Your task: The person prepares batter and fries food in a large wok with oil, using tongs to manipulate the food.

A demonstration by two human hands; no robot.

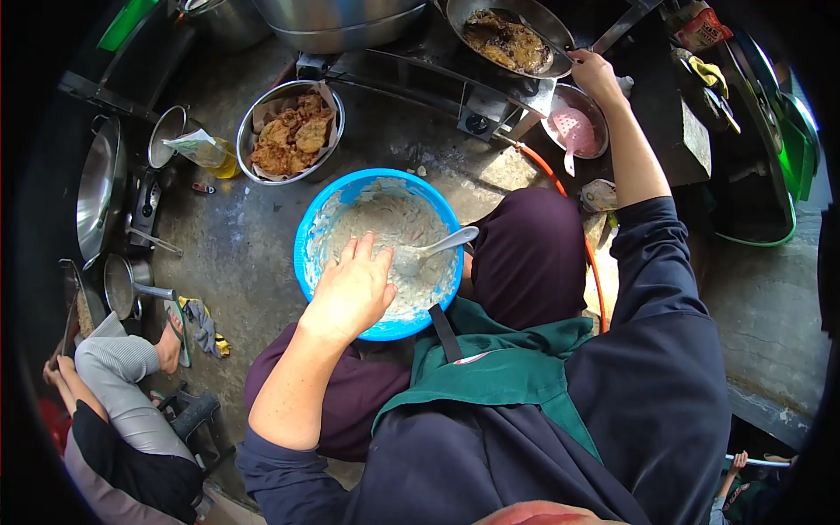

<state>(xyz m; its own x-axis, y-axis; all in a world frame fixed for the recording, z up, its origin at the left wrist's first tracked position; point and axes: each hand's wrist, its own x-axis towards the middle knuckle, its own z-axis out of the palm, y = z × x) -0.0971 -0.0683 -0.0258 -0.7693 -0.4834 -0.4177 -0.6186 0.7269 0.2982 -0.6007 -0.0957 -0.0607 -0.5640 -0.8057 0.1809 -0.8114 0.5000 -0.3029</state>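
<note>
My left hand [353, 284] is over the blue basin [306, 197], fingers stretched out and palm down, with nothing seen in it. Thick pale batter [376, 219] with bits in it fills the basin's bottom and smears its walls. A ladle [446, 242] with a light handle rests in the batter, leaning on the right rim. My right hand [591, 73] reaches far forward to the frying pan [457, 19], its fingers closed right at the pan's right rim; I cannot tell what they grip. Browned fritters [512, 42] lie in dark oil in that pan.
A paper-lined metal bowl [248, 162] holds fried pieces. Beside the stove, a pink slotted spoon [573, 131] lies in a bowl. An orange gas hose [598, 271] runs past my right knee. An oil pouch [214, 156] and pans stand left; another person [131, 376] sits there.
</note>
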